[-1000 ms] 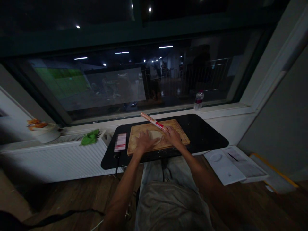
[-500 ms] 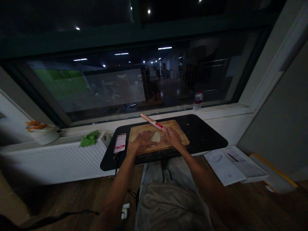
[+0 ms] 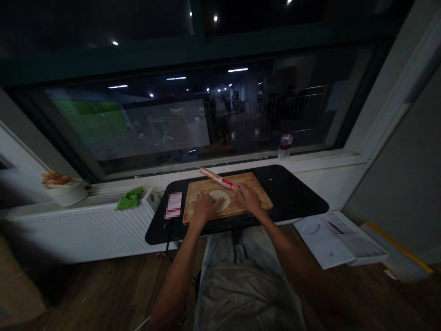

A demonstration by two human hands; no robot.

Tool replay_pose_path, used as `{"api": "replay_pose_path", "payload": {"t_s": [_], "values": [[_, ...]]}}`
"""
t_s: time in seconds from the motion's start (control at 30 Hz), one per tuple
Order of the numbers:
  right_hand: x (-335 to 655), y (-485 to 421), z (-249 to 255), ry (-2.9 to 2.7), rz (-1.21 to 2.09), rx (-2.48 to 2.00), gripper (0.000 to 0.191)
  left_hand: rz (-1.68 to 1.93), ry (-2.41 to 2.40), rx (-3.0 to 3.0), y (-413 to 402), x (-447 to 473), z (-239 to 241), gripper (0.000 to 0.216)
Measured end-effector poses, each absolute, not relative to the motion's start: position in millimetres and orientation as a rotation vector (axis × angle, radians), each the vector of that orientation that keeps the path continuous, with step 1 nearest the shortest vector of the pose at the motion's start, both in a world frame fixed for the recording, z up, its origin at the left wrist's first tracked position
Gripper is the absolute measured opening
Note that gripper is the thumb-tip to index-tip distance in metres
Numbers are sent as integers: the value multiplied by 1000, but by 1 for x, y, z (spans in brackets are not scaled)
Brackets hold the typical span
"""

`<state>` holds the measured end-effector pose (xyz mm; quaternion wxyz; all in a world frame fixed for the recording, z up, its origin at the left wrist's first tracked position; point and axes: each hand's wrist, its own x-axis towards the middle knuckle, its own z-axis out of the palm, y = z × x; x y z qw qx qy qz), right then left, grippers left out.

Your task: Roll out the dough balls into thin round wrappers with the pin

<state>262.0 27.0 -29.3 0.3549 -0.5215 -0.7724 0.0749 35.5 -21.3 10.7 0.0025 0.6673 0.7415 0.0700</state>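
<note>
Right hand [image 3: 248, 198] clasped rolling pin [image 3: 217, 178] | left hand [image 3: 204, 206], splayed, touched dough [image 3: 222, 194] near left edge of board [image 3: 195, 187] | remotely, I favoured even turns

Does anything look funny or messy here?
A little. The rolling pin in the right hand has a red label on it, which looks odd on something used near dough. Pale specks dot the black table, maybe flour. A green cloth sits crumpled on the radiator.
</note>
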Motion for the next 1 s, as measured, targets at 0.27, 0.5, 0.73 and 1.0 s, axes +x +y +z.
{"api": "replay_pose_path", "payload": {"t_s": [0.27,0.5,0.73,1.0], "values": [[261,26,-30,-2209,147,-1180,37,1073,2458,2035,-17,3,-1,45],[257,12,-18,-2309,-23,-1252,35,1013,2255,2265,3,-14,-5,35],[245,3,-5,-2263,-152,-1589,36,586,2227,2388,2,-17,-18,44],[236,4,2,-2193,-241,-1730,38,580,2298,2476,13,-19,-18,48]]}}
